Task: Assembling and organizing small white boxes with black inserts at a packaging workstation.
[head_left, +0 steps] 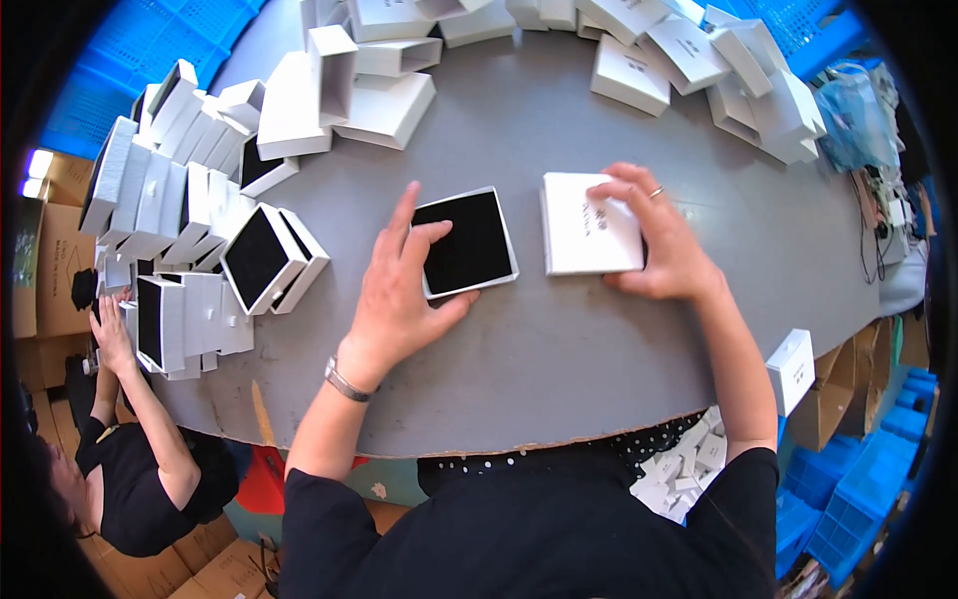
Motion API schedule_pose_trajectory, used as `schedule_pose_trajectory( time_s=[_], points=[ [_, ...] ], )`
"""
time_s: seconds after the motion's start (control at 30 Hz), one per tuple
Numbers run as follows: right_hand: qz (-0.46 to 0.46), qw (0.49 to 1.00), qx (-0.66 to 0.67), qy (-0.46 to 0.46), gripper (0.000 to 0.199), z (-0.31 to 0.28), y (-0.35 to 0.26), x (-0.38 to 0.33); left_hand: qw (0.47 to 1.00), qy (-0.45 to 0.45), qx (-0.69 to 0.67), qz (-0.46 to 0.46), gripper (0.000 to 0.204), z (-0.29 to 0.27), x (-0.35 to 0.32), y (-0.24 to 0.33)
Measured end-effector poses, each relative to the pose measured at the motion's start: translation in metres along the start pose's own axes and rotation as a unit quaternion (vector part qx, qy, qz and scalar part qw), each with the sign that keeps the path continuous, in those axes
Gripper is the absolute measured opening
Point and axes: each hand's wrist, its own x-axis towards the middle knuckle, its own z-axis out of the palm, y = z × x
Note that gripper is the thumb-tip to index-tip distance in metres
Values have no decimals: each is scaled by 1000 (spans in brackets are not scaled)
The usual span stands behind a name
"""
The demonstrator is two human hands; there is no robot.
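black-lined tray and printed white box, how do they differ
The black-lined tray shows black inside a white rim; the printed white box shows a white top with dark marks. The left hand is spread over the tray's left side; the right hand grips the box's right side. Both are squarish.

A white box (466, 246) with a black inside lies open-side up on the table (559, 359), left of a white, dark-printed lid (581, 238).

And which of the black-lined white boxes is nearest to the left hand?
The box lying flat, partly under the left hand; the other black-lined boxes are grouped farther left.
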Motion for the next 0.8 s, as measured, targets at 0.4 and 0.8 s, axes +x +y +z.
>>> schedule_pose_trajectory(
  time_s=[0.4,0.8],
  points=[
    [-36,998,15,40,85,15,-16,-23,996,-58,-35,60,74,8,13,20],
    [-83,996,15,31,82,19,-20,-22,995,-78,-49,40,73,7,7,15]
  ],
)
